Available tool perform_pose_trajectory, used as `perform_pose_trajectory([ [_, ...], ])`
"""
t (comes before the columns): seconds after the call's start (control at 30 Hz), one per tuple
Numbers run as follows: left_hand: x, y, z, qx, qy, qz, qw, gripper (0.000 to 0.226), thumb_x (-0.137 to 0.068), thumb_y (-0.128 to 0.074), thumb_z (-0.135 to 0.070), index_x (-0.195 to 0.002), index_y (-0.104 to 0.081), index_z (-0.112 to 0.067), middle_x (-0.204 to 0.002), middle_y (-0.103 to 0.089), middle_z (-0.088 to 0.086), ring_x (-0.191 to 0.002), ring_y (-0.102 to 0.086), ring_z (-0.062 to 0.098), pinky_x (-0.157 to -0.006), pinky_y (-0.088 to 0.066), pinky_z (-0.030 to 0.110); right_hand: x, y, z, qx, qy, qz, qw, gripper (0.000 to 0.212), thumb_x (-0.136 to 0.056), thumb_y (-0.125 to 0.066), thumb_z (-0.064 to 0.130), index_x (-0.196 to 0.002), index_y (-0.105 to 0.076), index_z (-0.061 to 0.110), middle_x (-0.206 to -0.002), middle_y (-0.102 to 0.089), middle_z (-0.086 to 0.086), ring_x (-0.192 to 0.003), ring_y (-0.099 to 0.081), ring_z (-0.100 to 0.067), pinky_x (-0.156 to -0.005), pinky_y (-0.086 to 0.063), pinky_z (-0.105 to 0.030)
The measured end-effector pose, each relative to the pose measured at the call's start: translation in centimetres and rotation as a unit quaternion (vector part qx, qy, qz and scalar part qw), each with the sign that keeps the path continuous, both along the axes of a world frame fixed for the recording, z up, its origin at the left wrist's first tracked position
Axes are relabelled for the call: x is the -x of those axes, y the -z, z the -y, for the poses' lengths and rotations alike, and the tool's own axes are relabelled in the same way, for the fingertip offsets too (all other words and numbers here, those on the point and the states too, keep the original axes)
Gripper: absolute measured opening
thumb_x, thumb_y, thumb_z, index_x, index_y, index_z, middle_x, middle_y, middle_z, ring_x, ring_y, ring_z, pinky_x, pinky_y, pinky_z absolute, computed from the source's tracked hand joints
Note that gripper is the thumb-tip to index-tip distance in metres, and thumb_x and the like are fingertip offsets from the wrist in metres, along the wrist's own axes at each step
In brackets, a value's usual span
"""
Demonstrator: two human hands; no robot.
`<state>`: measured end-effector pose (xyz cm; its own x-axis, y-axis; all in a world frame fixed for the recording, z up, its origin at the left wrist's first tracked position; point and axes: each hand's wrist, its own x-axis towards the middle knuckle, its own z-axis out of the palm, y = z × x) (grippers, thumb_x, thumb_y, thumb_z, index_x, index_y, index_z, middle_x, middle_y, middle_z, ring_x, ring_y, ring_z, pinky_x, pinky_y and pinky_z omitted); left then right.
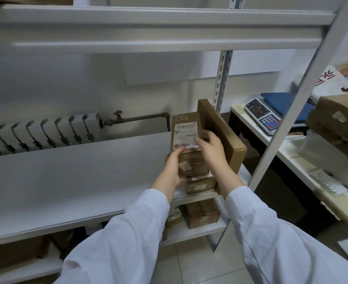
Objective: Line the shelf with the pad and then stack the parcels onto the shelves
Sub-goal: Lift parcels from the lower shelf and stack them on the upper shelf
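A thin, smooth, light grey pad [76, 171] lies flat on the middle board of the white metal shelf [148, 27]. It covers the board from the left side to near the right end. At this right end the parcels stand close together. A tall brown cardboard box with a white printed shipping label and a barcode, the labelled parcel [184, 124], stands upright at the back. Just on its right a wide, flat brown cardboard box, the flat parcel [224, 136], stands on its edge and is tilted. In front, small brown cardboard boxes with pieces of tape and paper on them, the small parcels [195, 171], are stacked one on another.

The left hand [174, 162] grips the labelled parcel at its lower left corner, with the thumb on the lower edge of the label. The right hand [210, 146] holds its right side, with curled fingers on the label. Both sleeves are white.

More brown boxes [202, 214] are on the board below. Behind the shelf is a grey ribbed radiator [41, 132]. At the right, a white table [292, 156] carries a weighing scale with a keypad [265, 117].
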<state>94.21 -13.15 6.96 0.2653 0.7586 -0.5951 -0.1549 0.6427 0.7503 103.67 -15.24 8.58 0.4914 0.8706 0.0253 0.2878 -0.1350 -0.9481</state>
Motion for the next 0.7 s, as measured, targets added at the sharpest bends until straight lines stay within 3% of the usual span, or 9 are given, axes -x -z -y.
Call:
perform_pose_trajectory([
  [0.07, 1.0, -0.4, 0.4, -0.012, -0.034, 0.031, 0.999, 0.051, -0.074, -0.063, -0.053, -0.112, -0.06, -0.018, -0.1, -0.068, 0.01, -0.094, -0.062, 0.027, -0.08, -0.05, 0.037, 0.1, 0.3, 0.1, -0.019, 0.02, -0.057, 0.998, 0.041, -0.092, -0.045, 0.023, -0.132, -0.047, 0.022, -0.133, -0.05, -0.005, -0.122, -0.048, -0.022, -0.107, -0.039, -0.046],
  [0.13, 2.0, -0.4, 0.6, -0.007, -0.072, 0.063, 0.995, 0.043, -0.081, -0.057, -0.05, -0.107, -0.061, -0.016, -0.093, -0.068, 0.008, -0.088, -0.061, 0.024, -0.083, -0.048, 0.036, -0.3, 1.4, -0.2, 0.024, 0.042, -0.013, 0.999, 0.045, -0.094, -0.037, 0.015, -0.138, -0.041, 0.02, -0.141, -0.044, -0.008, -0.13, -0.039, -0.027, -0.112, -0.031, -0.046],
  [0.23, 3.2, 0.3, 0.5, -0.005, -0.113, 0.091, 0.989, 0.048, -0.082, -0.056, -0.049, -0.116, -0.058, -0.015, -0.096, -0.066, 0.008, -0.091, -0.059, 0.023, -0.087, -0.046, 0.038, -0.1, 3.3, -0.6, 0.216, 0.006, 0.116, 0.97, 0.05, -0.098, -0.036, 0.025, -0.146, -0.027, 0.018, -0.15, -0.027, -0.013, -0.136, -0.025, -0.034, -0.111, -0.023, -0.045],
  [0.33, 4.2, 1.2, 0.2, -0.005, -0.148, 0.088, 0.985, 0.044, -0.083, -0.057, -0.045, -0.117, -0.056, -0.017, -0.095, -0.064, 0.006, -0.088, -0.058, 0.022, -0.077, -0.046, 0.035, 0.7, 4.7, -1.1, 0.324, -0.008, 0.159, 0.933, 0.064, -0.092, -0.044, 0.04, -0.147, -0.023, 0.015, -0.15, -0.022, -0.017, -0.135, -0.023, -0.037, -0.11, -0.023, -0.046],
  [0.5, 5.9, 2.9, -0.5, -0.001, -0.175, 0.111, 0.978, 0.046, -0.081, -0.059, -0.048, -0.117, -0.053, -0.02, -0.102, -0.063, 0.006, -0.109, -0.055, 0.028, -0.106, -0.035, 0.051, 1.6, 6.4, -1.1, 0.371, 0.0, 0.241, 0.897, 0.087, -0.081, -0.059, 0.055, -0.147, -0.019, 0.015, -0.152, -0.014, -0.021, -0.138, -0.018, -0.039, -0.113, -0.018, -0.046],
  [0.7, 7.5, 2.7, -0.2, 0.005, -0.176, 0.153, 0.972, 0.032, -0.083, -0.058, -0.046, -0.1, -0.057, -0.018, -0.096, -0.063, 0.008, -0.091, -0.058, 0.025, -0.099, -0.043, 0.046, 2.2, 6.4, -0.8, 0.341, 0.031, 0.245, 0.907, 0.107, -0.068, -0.069, 0.064, -0.145, -0.016, 0.013, -0.144, -0.027, -0.025, -0.131, -0.03, -0.042, -0.109, -0.024, -0.045],
])
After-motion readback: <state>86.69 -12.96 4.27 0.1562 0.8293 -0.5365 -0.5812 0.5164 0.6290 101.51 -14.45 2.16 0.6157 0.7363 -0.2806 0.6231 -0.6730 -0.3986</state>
